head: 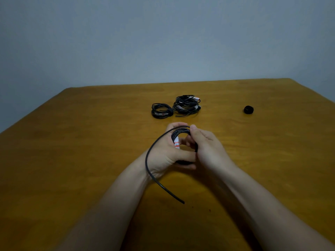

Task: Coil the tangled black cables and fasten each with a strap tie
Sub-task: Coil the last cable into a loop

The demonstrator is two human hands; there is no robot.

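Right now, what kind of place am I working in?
Probably a plain indoor room, home or office, hard to say which. A bare wooden table stands against a blank grey wall, with only cable bundles and a small black roll on it.

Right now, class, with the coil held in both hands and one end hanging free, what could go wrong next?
1. The free cable tail arcs over the left wrist and may spring the coil loose.
2. The roll of strap tie lies far off to the right; reaching for it leaves one hand holding the loops.
3. The right hand hides part of the coil, so loops may slip unseen.
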